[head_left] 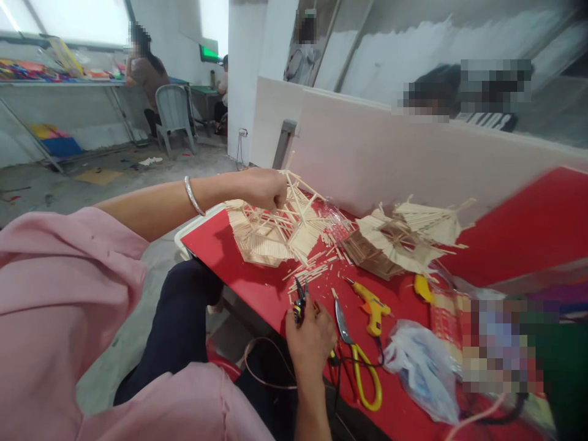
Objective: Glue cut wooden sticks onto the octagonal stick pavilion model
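Nearest us, a pink shirt point(41, 294), its loose sleeve over our left arm; below it, dark trousers point(160, 349).

Item: our left hand point(266, 188), a bracelet point(193, 195) at the wrist. It is curled to a fist at the upper part of a stick model point(266, 252) — whether a stick is pinched inside, we cannot tell.

Item: our right hand point(313, 331), lower and closer, closed around pliers point(299, 307) with black and yellow handles. Their jaws stand apart, pointing away from us towards loose sticks point(315, 269).

Item: the model itself, many-sided, of pale thin sticks, on the left part of a red table point(257, 300), below and beside our left hand. Some of its sides are closely filled; thin bars rise at the top.

Item: a second model point(383, 242), of like make, on the table to the right. Clear wrap point(337, 220) lies between the two.

Item: scissors point(342, 321), just right of our right hand, yellow handles towards us. Beside them, a yellow glue gun point(376, 309), nozzle pointing away and leftward — cord at its grip. Right again, a crumpled plastic bag point(420, 364).

Behind the table, a pale board point(367, 138). Farther back on the left, a grey chair point(176, 110) and a seated person point(151, 79) at a bench point(87, 83).
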